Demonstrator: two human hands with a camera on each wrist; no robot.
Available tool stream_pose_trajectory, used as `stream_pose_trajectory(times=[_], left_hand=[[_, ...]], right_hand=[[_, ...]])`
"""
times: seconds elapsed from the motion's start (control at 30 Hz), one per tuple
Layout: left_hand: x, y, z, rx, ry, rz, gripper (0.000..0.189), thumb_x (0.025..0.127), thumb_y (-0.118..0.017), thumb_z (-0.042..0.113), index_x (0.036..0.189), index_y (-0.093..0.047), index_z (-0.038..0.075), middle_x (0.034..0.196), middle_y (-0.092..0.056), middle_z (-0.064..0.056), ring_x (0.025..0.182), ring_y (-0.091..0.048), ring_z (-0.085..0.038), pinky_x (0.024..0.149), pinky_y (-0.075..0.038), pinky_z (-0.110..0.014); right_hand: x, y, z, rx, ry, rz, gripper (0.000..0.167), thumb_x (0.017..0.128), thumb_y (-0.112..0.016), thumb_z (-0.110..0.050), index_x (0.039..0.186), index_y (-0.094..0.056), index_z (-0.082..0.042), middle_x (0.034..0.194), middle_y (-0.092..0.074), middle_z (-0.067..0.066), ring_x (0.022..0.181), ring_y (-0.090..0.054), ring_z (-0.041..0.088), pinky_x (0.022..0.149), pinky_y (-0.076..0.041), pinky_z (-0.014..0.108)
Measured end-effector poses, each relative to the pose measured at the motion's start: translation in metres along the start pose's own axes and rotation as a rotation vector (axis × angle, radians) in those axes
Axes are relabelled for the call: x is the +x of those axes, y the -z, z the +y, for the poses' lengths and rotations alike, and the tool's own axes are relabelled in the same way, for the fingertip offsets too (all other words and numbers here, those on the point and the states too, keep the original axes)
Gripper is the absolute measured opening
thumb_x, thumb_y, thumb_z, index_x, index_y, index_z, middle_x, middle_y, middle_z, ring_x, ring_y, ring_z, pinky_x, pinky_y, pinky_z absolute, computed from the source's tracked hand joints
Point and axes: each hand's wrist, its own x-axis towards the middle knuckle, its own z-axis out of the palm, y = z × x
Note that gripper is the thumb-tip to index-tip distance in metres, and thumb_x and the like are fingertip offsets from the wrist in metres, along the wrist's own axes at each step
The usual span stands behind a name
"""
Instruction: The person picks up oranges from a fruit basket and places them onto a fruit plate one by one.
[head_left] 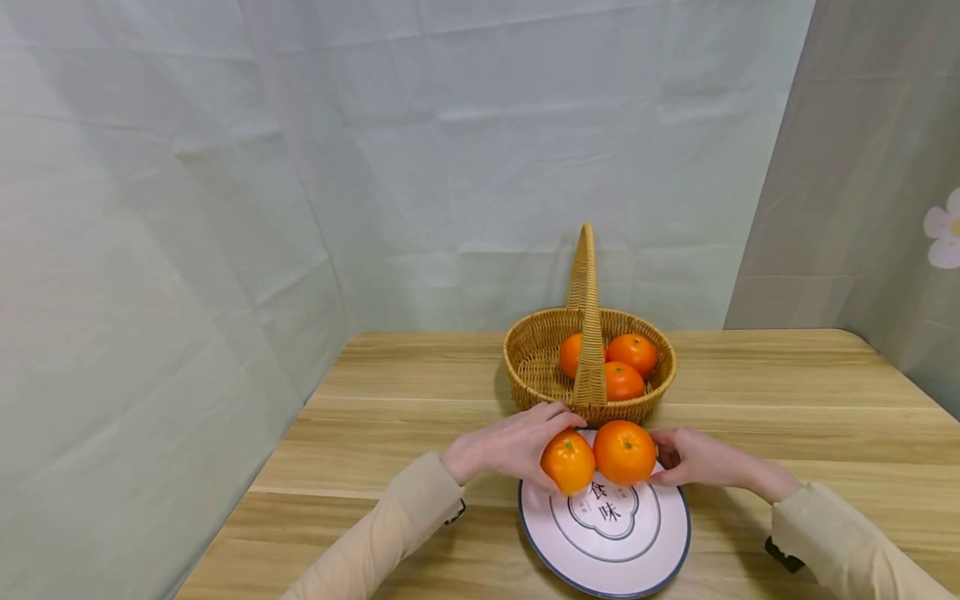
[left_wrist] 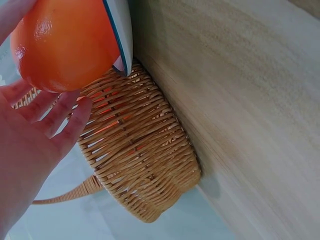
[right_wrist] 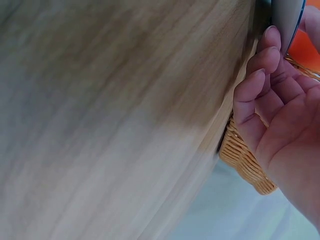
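Note:
Two oranges are side by side over the back part of a white plate (head_left: 611, 575) with a blue rim and dark characters. My left hand (head_left: 525, 446) holds the left orange (head_left: 568, 463), fingers over its top and thumb low at its front. In the left wrist view the fingers spread along the underside of that orange (left_wrist: 65, 50). At the right side of the other orange (head_left: 625, 452), my right hand (head_left: 701, 458) holds it with thumb and fingertips. The right wrist view shows curled fingers (right_wrist: 265, 82) close by the plate's edge (right_wrist: 287, 22).
Right behind the plate stands a wicker basket (head_left: 525, 358) with a tall arched handle (head_left: 588, 333). Inside it lie three oranges (head_left: 632, 354), towards the right. The wooden table (head_left: 405, 417) meets pale cloth hangings (head_left: 487, 167) at the back and left.

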Motion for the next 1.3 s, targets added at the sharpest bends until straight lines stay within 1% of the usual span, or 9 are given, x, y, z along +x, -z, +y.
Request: stream_pose_trajectory(times=[0.23,0.37,0.5,0.67,0.93,1.1,1.3], left_hand=[[-0.0004,-0.0013,-0.0001,-0.003,0.0,-0.001,0.084,0.061,-0.08,0.043,0.127,-0.042,0.008,0.115,-0.041,0.0,0.104,-0.039,-0.01,0.087,-0.031,-0.018],[0.0,-0.0026,-0.0008,0.014,-0.011,0.008,0.081,0.063,-0.079,0.043,0.126,-0.043,0.007,0.116,-0.041,-0.001,0.105,-0.039,-0.011,0.088,-0.031,-0.018],[-0.0001,-0.0033,-0.0019,0.012,-0.019,0.015,0.081,0.062,-0.08,0.043,0.126,-0.044,0.007,0.116,-0.041,-0.001,0.104,-0.039,-0.011,0.088,-0.03,-0.018],[-0.0006,-0.0039,-0.0024,0.001,-0.025,0.012,0.083,0.061,-0.081,0.042,0.127,-0.043,0.008,0.116,-0.039,-0.001,0.105,-0.038,-0.012,0.088,-0.031,-0.019],[-0.0008,-0.0047,-0.0022,-0.003,-0.016,0.009,0.082,0.062,-0.08,0.04,0.127,-0.042,0.008,0.117,-0.038,-0.001,0.106,-0.037,-0.012,0.088,-0.031,-0.02],[-0.0026,-0.0023,-0.0044,-0.016,-0.005,0.003,0.085,0.061,-0.081,0.04,0.129,-0.04,0.009,0.12,-0.037,-0.002,0.109,-0.035,-0.013,0.091,-0.029,-0.021],[-0.0069,0.004,-0.0077,-0.033,0.014,-0.013,0.091,0.06,-0.083,0.038,0.132,-0.037,0.008,0.125,-0.035,-0.005,0.112,-0.033,-0.016,0.095,-0.026,-0.025]], right_hand=[[-0.0003,0.0002,-0.0014,-0.005,0.013,0.004,0.025,0.077,-0.07,-0.018,0.093,-0.054,-0.006,0.064,-0.046,-0.011,0.057,-0.041,0.002,0.048,-0.035,0.021],[0.0,0.0,-0.0017,-0.004,0.022,0.005,0.025,0.077,-0.07,-0.017,0.093,-0.054,-0.006,0.064,-0.046,-0.011,0.056,-0.041,0.002,0.048,-0.035,0.021],[0.0001,-0.0001,-0.001,0.0,0.024,0.007,0.026,0.077,-0.07,-0.018,0.094,-0.055,-0.005,0.064,-0.046,-0.011,0.056,-0.042,0.002,0.048,-0.035,0.021],[-0.0003,0.0001,-0.0009,0.009,0.022,0.005,0.028,0.077,-0.07,-0.017,0.095,-0.055,-0.004,0.064,-0.046,-0.011,0.057,-0.042,0.003,0.048,-0.035,0.021],[-0.0002,0.0006,-0.0019,0.022,-0.003,-0.005,0.03,0.076,-0.07,-0.017,0.098,-0.055,-0.003,0.064,-0.046,-0.01,0.057,-0.042,0.003,0.049,-0.035,0.021],[0.0002,0.001,-0.0021,0.018,-0.004,-0.005,0.031,0.077,-0.07,-0.017,0.098,-0.055,-0.002,0.064,-0.046,-0.01,0.057,-0.042,0.004,0.049,-0.035,0.021],[0.0006,0.001,-0.0011,0.03,0.004,-0.008,0.028,0.077,-0.07,-0.017,0.096,-0.055,-0.004,0.065,-0.047,-0.009,0.058,-0.043,0.004,0.049,-0.036,0.022]])
